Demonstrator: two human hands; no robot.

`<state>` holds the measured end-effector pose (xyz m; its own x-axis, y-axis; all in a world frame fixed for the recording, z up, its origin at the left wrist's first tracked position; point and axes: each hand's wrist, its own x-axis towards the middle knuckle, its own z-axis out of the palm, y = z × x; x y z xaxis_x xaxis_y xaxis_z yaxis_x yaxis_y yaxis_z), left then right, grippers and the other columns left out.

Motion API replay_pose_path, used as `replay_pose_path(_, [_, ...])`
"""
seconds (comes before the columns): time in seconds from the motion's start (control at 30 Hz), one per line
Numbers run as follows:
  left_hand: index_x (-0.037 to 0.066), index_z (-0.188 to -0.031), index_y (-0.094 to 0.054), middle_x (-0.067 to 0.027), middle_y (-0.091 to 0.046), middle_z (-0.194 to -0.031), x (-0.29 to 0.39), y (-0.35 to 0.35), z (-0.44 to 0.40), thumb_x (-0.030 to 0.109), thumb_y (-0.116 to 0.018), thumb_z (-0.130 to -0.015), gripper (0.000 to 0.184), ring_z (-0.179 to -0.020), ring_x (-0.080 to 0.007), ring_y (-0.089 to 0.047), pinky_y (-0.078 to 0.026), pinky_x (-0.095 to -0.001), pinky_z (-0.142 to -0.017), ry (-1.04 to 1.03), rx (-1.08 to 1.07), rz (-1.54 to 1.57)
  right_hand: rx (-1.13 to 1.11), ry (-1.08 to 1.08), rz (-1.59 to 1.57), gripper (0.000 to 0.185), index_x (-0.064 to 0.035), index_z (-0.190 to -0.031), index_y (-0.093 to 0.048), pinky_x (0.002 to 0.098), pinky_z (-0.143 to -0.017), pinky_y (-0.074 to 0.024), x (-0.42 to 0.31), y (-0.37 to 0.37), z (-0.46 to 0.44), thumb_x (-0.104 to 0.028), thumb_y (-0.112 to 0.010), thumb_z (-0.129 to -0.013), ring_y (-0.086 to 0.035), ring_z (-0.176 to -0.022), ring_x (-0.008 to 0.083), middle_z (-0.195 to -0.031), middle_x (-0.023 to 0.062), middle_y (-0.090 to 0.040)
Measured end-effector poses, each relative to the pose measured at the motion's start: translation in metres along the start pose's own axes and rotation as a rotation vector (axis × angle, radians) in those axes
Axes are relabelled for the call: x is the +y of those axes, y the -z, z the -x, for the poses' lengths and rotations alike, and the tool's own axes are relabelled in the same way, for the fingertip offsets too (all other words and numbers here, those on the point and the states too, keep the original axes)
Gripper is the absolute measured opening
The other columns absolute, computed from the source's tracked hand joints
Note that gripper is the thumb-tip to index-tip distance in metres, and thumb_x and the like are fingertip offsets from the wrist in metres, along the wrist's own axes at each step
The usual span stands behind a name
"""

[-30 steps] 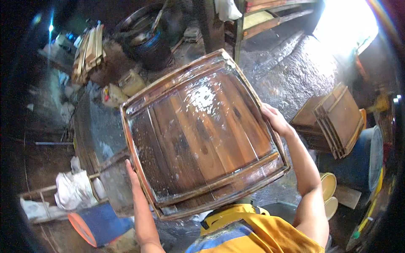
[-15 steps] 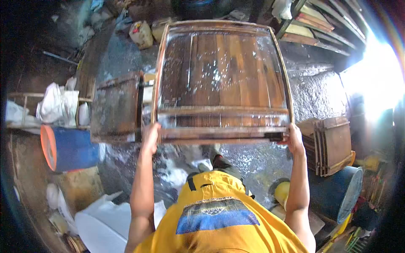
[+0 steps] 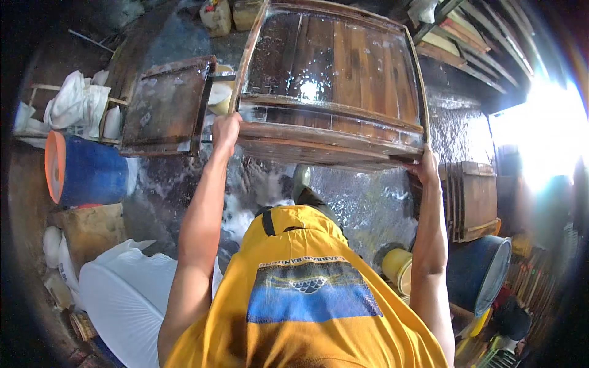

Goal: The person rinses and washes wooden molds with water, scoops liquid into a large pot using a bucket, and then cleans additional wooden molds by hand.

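Note:
My left hand [image 3: 226,132] is closed round the near left corner of a large, wet wooden tray [image 3: 350,67] with raised edges and a crossbar. On its near right corner, my right hand [image 3: 426,167] grips the same tray; its fingertips are partly hidden beneath the edge. Held out in front of me above the wet floor, the tray leans slightly, lower on the right. Water shines on its planks. A smaller dark wooden tray [image 3: 165,107] lies just left of it, beside a yellowish bucket [image 3: 221,98].
A blue barrel with an orange rim [image 3: 55,167] lies at left, near white sacks [image 3: 76,104]. White ribbed sheeting [image 3: 126,294] is at lower left. At right, stacked wooden panels [image 3: 475,199] stand by another blue barrel [image 3: 491,270] and a yellow bucket [image 3: 397,270].
The large tray has moved forward and tilted, so more of its near side shows. Both hands went with it, still gripping. One foot has stepped ahead and the view has shifted.

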<state>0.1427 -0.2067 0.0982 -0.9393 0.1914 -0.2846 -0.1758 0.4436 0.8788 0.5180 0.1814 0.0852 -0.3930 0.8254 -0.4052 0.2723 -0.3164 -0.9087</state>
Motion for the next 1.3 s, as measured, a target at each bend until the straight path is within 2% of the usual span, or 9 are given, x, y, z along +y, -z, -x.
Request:
replay_pose_path(0.67, [0.003, -0.064, -0.052, 0.0033, -0.037, -0.057, -0.008, 0.000, 0.013, 0.015, -0.058, -0.072, 0.015, -0.053, -0.0081, -0.034, -0.025, -0.0295, -0.049, 0.102, 0.048, 0.196, 0.127, 0.035, -0.079, 0.026, 0.0070, -0.096, -0.056, 0.0391, -0.055, -0.0600, -0.016, -0.022, 0.028, -0.012, -0.040, -0.089, -0.066, -0.070, 0.0263, -0.085, 0.0159, -0.063])
replay_pose_path(0.8, [0.002, -0.068, -0.053, 0.0045, -0.037, -0.060, -0.004, 0.005, 0.012, 0.013, -0.054, -0.074, 0.013, -0.054, -0.0066, -0.032, -0.024, -0.0279, -0.050, 0.114, -0.036, 0.188, 0.091, -0.049, -0.008, 0.027, 0.0026, -0.101, -0.060, 0.0334, -0.060, -0.0574, -0.019, -0.011, 0.023, -0.012, -0.042, -0.086, -0.064, -0.075, 0.0181, -0.089, 0.0113, -0.064])
replay_pose_path(0.83, [0.001, -0.081, -0.057, -0.0011, -0.047, -0.068, 0.002, 0.012, 0.009, 0.017, -0.061, -0.076, 0.017, -0.062, -0.0121, -0.044, -0.035, -0.0288, -0.056, 0.135, -0.108, 0.013, 0.084, -0.065, 0.160, 0.027, 0.0023, -0.104, -0.059, 0.0342, -0.070, -0.0552, -0.031, -0.012, 0.026, -0.009, -0.044, -0.085, -0.063, -0.081, 0.0180, -0.092, 0.0086, -0.063])
replay_pose_path(0.87, [0.001, -0.086, -0.057, -0.0040, -0.050, -0.074, 0.007, 0.009, 0.009, 0.020, -0.065, -0.075, 0.023, -0.069, -0.0156, -0.048, -0.038, -0.0303, -0.063, -0.133, -0.014, -0.145, 0.137, 0.232, 0.575, 0.027, 0.0022, -0.108, -0.058, 0.0368, -0.083, -0.0496, -0.041, -0.018, 0.028, -0.006, -0.053, -0.083, -0.061, -0.090, 0.0237, -0.096, 0.0090, -0.063])
replay_pose_path(0.93, [0.002, -0.097, -0.057, -0.0098, -0.057, -0.088, 0.024, -0.005, 0.010, 0.026, -0.074, -0.073, 0.038, -0.083, -0.0224, -0.056, -0.045, -0.0334, -0.076, -0.674, 0.186, -0.452, 0.371, 0.771, 0.937, 0.034, 0.0007, -0.109, -0.058, 0.0393, -0.090, -0.0444, -0.072, -0.048, 0.035, -0.008, -0.067, -0.077, -0.058, -0.098, 0.0299, -0.102, 0.0120, -0.062])
replay_pose_path(1.07, [0.002, -0.107, -0.054, -0.0137, -0.056, -0.102, 0.082, -0.024, 0.002, 0.050, -0.083, -0.055, 0.076, -0.095, -0.0331, -0.053, -0.044, -0.0401, -0.085, -0.956, -0.056, -0.735, -0.074, 0.902, 1.113, 0.050, -0.0030, -0.103, -0.061, 0.0406, -0.086, -0.0455, -0.123, -0.091, 0.026, -0.028, -0.081, -0.064, -0.057, -0.098, 0.0337, -0.102, 0.0151, -0.060])
replay_pose_path(1.13, [0.002, -0.097, -0.054, -0.0123, -0.054, -0.095, 0.080, -0.036, -0.013, 0.054, -0.082, -0.050, 0.076, -0.089, -0.0320, -0.052, -0.043, -0.0414, -0.082, -0.922, -0.312, -0.805, -0.366, 0.718, 1.303, 0.051, -0.0042, -0.096, -0.061, 0.0410, -0.081, -0.0463, -0.123, -0.097, 0.009, -0.036, -0.080, -0.061, -0.057, -0.091, 0.0340, -0.094, 0.0137, -0.059])
replay_pose_path(1.2, [0.004, -0.078, -0.049, -0.0100, -0.044, -0.078, 0.081, -0.043, -0.024, 0.062, -0.073, -0.054, 0.067, -0.075, -0.0287, -0.048, -0.043, -0.0416, -0.071, -1.091, -0.335, -0.886, -0.475, 0.832, 1.423, 0.050, -0.0073, -0.083, -0.058, 0.0417, -0.072, -0.0479, -0.120, -0.098, -0.007, -0.054, -0.067, -0.070, -0.056, -0.081, 0.0321, -0.082, 0.0117, -0.054])
replay_pose_path(1.3, [0.003, -0.071, -0.049, -0.0114, -0.045, -0.074, 0.077, -0.045, -0.033, 0.064, -0.068, -0.060, 0.065, -0.070, -0.0290, -0.050, -0.046, -0.0399, -0.065, -1.211, -0.341, -0.925, -0.479, 1.092, 1.489, 0.048, -0.0097, -0.075, -0.055, 0.0403, -0.068, -0.0498, -0.099, -0.088, -0.024, -0.057, -0.063, -0.074, -0.057, -0.078, 0.0286, -0.078, 0.0090, -0.054])
